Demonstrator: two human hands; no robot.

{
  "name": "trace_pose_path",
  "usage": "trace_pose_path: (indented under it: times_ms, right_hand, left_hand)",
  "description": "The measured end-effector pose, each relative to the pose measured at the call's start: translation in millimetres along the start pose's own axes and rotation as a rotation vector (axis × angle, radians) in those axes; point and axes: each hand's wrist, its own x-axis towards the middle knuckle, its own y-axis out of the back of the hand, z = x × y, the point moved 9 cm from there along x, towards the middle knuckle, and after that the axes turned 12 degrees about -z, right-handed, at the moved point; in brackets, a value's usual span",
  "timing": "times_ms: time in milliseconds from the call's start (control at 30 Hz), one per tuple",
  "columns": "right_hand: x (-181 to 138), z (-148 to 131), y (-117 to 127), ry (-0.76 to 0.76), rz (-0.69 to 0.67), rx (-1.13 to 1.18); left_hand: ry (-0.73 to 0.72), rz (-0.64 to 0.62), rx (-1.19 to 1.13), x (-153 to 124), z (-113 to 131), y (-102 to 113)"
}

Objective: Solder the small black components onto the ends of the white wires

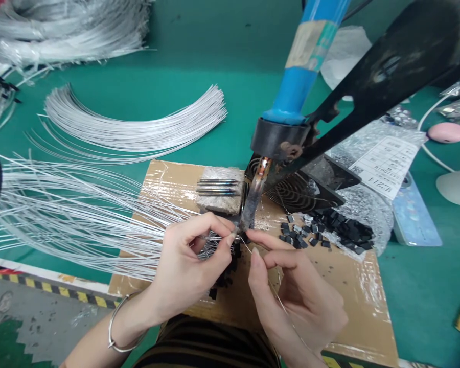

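A soldering iron (297, 87) with a blue handle is clamped in a black stand, its tip (247, 214) pointing down between my hands. My left hand (191, 260) is closed in a pinch right at that tip; the small piece in its fingertips is hidden. Thin solder wire (278, 296) runs through the pinched fingers of my right hand (295, 286), its end close to the iron tip. Many white wires (80, 220) lie to the left and pass behind my left hand. Small black parts (230, 268) sit underneath, partly covered by my hands.
Cardboard (348, 306) covers the green table (249, 76). Behind my hands is a block (218, 202) with several metal rods on it. Loose black connectors (345, 230) lie right, near a plastic bag (371, 189) and a blue phone (417, 220). Another white wire bundle (138, 133) lies farther back.
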Motion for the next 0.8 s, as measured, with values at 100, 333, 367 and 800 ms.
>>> trace_pose_path:
  times_ms: [100, 333, 367, 800]
  right_hand:
    - [0.3, -1.5, -0.2, 0.003, 0.001, -0.015]
    - [-1.2, -3.5, 0.5, 0.007, 0.004, -0.029]
    - [-1.1, -3.4, 0.3, 0.008, 0.003, -0.030]
    - [-3.6, -0.6, 0.8, 0.031, 0.020, -0.006]
  left_hand:
    - [0.006, 0.003, -0.005, 0.4, 0.2, -0.2]
    - [0.003, 0.005, -0.013, 0.2, 1.5, -0.6]
    - [0.004, 0.000, -0.017, 0.2, 0.8, -0.7]
    - [-0.001, -0.006, -0.009, 0.5, -2.7, -0.6]
